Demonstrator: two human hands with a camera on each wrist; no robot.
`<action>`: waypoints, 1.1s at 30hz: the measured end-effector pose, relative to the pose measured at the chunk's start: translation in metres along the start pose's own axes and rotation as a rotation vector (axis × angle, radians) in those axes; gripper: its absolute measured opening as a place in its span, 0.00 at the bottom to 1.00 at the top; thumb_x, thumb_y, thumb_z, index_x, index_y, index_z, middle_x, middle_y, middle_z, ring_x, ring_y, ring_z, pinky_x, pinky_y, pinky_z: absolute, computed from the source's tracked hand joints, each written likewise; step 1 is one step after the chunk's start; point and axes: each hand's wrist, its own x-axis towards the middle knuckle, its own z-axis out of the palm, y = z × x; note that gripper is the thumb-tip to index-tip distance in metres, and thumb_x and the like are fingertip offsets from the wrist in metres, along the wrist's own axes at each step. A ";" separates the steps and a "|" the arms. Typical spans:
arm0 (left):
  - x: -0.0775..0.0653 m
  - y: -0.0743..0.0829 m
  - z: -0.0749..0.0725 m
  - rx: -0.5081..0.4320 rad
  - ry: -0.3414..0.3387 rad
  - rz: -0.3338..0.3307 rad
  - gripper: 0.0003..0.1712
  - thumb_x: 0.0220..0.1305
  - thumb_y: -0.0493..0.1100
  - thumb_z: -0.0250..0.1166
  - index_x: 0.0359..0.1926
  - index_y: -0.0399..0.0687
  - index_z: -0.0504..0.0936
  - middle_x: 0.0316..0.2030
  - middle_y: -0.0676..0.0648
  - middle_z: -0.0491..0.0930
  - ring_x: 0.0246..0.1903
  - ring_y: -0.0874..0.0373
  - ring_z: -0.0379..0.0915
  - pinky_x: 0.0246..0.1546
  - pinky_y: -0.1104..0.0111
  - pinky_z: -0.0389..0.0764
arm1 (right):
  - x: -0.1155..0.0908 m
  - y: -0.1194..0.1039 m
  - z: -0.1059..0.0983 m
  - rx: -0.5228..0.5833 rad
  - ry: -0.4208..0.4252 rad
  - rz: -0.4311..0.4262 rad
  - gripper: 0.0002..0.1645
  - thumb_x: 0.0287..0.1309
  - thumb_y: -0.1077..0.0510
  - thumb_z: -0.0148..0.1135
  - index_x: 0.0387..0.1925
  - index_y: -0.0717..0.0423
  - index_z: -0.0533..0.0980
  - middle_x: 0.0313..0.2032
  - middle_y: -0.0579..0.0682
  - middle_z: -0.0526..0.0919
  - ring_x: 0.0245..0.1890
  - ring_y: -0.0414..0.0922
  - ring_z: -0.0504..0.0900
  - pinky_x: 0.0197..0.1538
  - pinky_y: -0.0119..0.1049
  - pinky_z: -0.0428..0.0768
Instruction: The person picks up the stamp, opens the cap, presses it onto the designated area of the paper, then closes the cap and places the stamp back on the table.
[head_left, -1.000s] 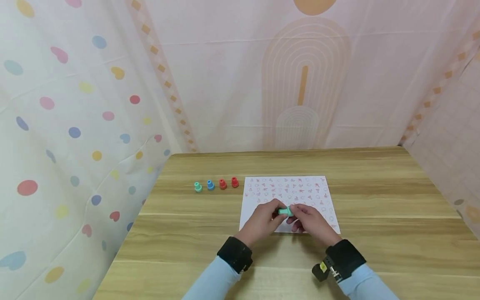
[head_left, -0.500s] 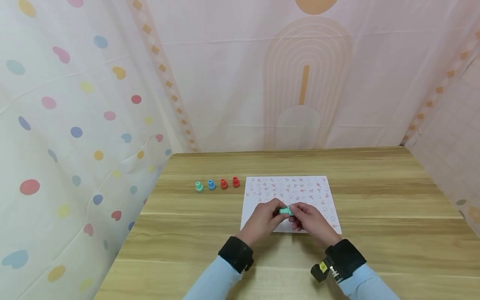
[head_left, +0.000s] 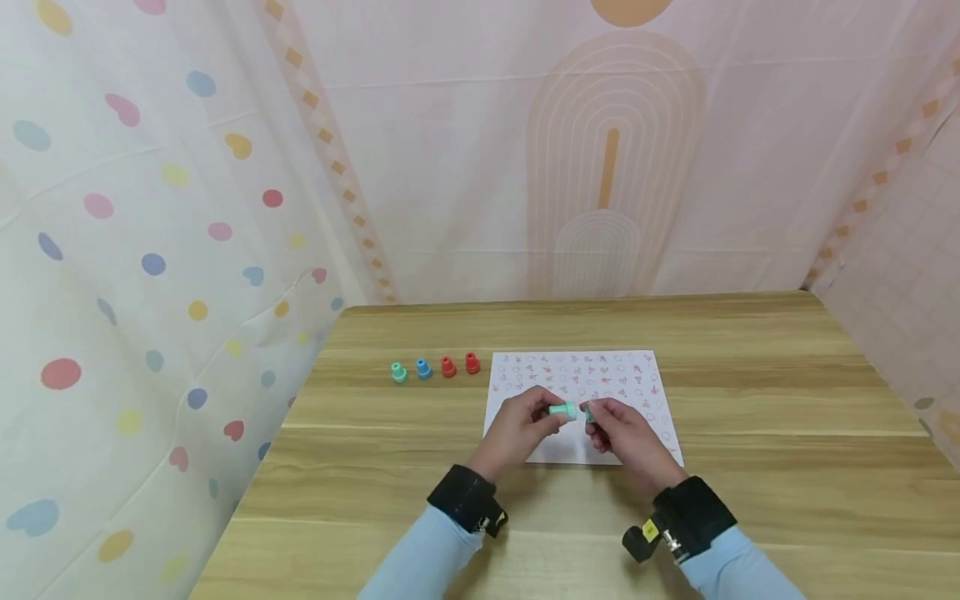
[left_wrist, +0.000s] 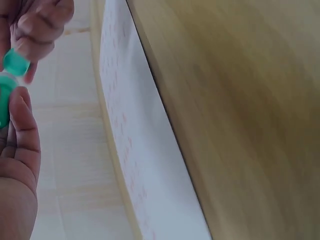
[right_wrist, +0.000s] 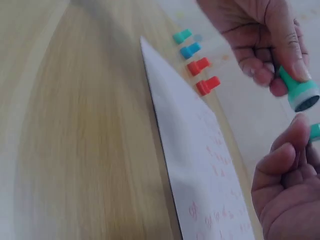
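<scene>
My left hand (head_left: pixel 516 429) pinches a green toy stamp (head_left: pixel 561 411) by its handle, tilted on its side above the paper. In the right wrist view its dark round face (right_wrist: pixel 307 103) shows, ringed in white. A short gap to the right, my right hand (head_left: pixel 626 437) pinches the small green cap (head_left: pixel 588 413) between thumb and forefinger. The left wrist view shows this cap (left_wrist: pixel 16 62) just off the stamp's pale end. Beneath both hands lies a white sheet of paper (head_left: pixel 517 371) with rows of small red stamped prints.
Left of the paper, in a row on the wooden table (head_left: pixel 337 467), stand a green stamp (head_left: pixel 399 373), a blue stamp (head_left: pixel 423 369) and two red stamps, one nearer the blue (head_left: pixel 447 367) and one nearer the paper (head_left: pixel 472 362). A patterned curtain (head_left: pixel 450 167) hangs behind the table.
The green cap has come off the stamp. My left hand has moved slightly left and away with the stamp, while the right hand keeps the cap. The row of stamps stays put.
</scene>
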 end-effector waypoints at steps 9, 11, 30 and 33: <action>0.007 -0.005 -0.023 0.157 0.041 -0.032 0.09 0.67 0.43 0.66 0.46 0.48 0.83 0.32 0.53 0.78 0.31 0.59 0.70 0.31 0.71 0.73 | -0.001 0.000 -0.002 -0.090 0.057 -0.011 0.23 0.76 0.52 0.48 0.59 0.67 0.68 0.37 0.54 0.75 0.33 0.46 0.72 0.38 0.35 0.74; 0.009 -0.005 -0.029 0.190 0.042 -0.042 0.10 0.68 0.43 0.66 0.47 0.47 0.83 0.32 0.53 0.78 0.32 0.58 0.70 0.32 0.71 0.73 | -0.002 -0.001 -0.003 -0.102 0.058 -0.015 0.23 0.76 0.52 0.48 0.60 0.66 0.68 0.38 0.54 0.75 0.34 0.46 0.72 0.38 0.35 0.75; 0.029 -0.014 -0.069 0.673 -0.079 -0.093 0.09 0.66 0.39 0.66 0.46 0.42 0.80 0.37 0.47 0.79 0.36 0.53 0.72 0.45 0.66 0.79 | -0.003 0.002 -0.005 -0.140 0.079 -0.024 0.22 0.77 0.53 0.47 0.62 0.65 0.67 0.40 0.54 0.76 0.35 0.46 0.72 0.38 0.35 0.74; 0.031 -0.018 -0.070 0.709 -0.095 -0.118 0.09 0.66 0.38 0.67 0.46 0.42 0.81 0.36 0.47 0.79 0.36 0.53 0.72 0.46 0.65 0.80 | -0.003 0.004 -0.004 -0.159 0.083 -0.026 0.22 0.77 0.53 0.47 0.61 0.65 0.68 0.40 0.55 0.76 0.34 0.46 0.73 0.38 0.36 0.74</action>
